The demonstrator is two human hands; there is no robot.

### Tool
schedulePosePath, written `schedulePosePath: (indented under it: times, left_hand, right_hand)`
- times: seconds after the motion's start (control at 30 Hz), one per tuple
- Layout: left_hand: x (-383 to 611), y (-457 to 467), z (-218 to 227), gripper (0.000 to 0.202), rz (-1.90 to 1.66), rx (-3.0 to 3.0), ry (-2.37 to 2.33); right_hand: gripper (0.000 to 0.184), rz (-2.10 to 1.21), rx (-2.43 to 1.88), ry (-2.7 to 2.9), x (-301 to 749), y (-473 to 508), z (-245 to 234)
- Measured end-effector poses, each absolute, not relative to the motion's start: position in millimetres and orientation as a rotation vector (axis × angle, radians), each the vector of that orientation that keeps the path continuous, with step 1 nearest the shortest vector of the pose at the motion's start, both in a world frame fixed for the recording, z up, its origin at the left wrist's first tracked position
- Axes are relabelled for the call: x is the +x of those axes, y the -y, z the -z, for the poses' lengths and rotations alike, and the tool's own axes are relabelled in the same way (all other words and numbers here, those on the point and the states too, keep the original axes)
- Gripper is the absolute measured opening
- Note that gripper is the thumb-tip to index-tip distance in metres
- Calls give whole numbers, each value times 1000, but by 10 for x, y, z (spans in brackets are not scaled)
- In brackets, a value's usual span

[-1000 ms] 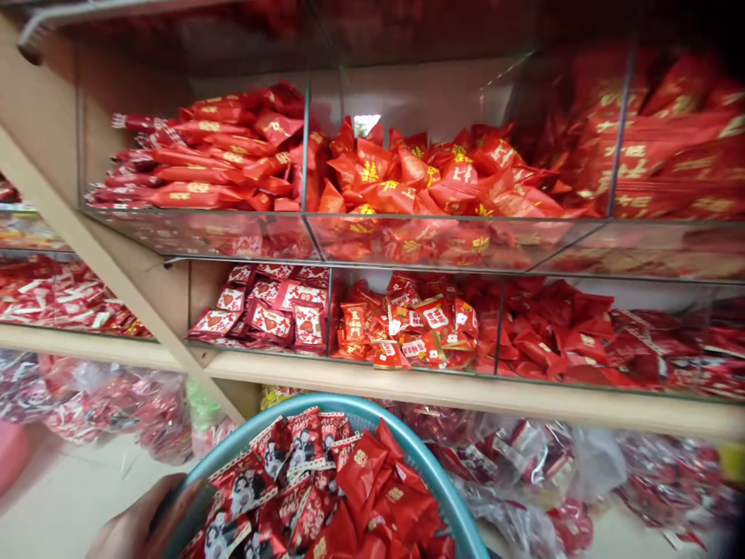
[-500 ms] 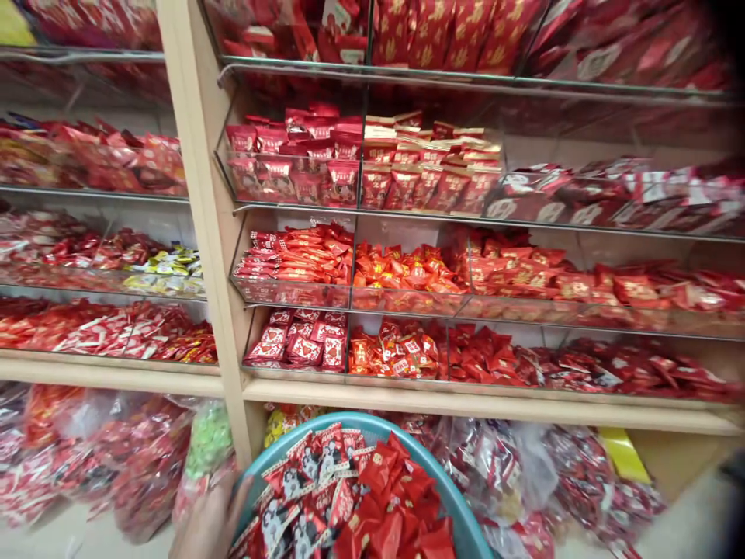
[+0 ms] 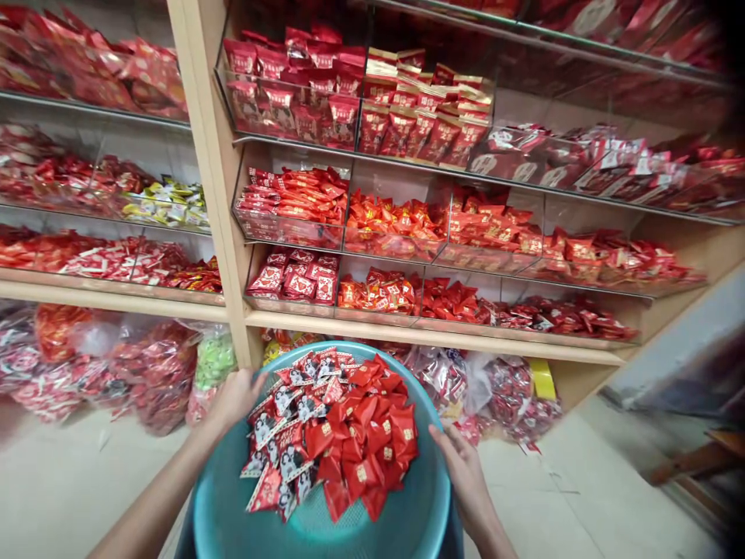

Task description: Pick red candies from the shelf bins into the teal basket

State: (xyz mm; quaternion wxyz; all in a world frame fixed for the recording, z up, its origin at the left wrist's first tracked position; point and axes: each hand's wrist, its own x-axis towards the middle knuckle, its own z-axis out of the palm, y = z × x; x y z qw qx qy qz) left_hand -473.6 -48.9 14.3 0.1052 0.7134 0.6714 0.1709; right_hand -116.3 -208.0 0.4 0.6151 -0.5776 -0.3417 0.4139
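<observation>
Gripped the teal basin (image 3: 407,520) at opposite sides of its rim. Closed the left hand (image 3: 233,400) over the far-left edge, fingers just beside the sweets; closed the right hand (image 3: 459,466) over the right edge, touching the rim close to the heap. Held the basin low in the foreground, between both forearms, near the wooden shelf (image 3: 431,338). Carried inside it a heap of wrapped sweets (image 3: 343,435): plain red packets with gold marks toward the right hand, packets printed with dark figures toward the left hand. Faced clear-fronted bins of red packets (image 3: 291,206) on the shelf, with clear bags of sweets (image 3: 157,373) on the floor (image 3: 58,481) beneath the lowest board.
</observation>
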Motion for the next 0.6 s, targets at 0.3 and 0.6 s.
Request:
schedulePosePath:
  times: [0.3, 0.6]
  left_hand:
    - [-4712, 458, -110, 44, -423, 2110, -1957]
    - [-5019, 694, -406, 44, -387, 1990, -2108]
  right_hand:
    - [57, -776, -1478, 539, -1521, 2487, 117]
    - [56, -911, -1431, 724, -1412, 2248, 9]
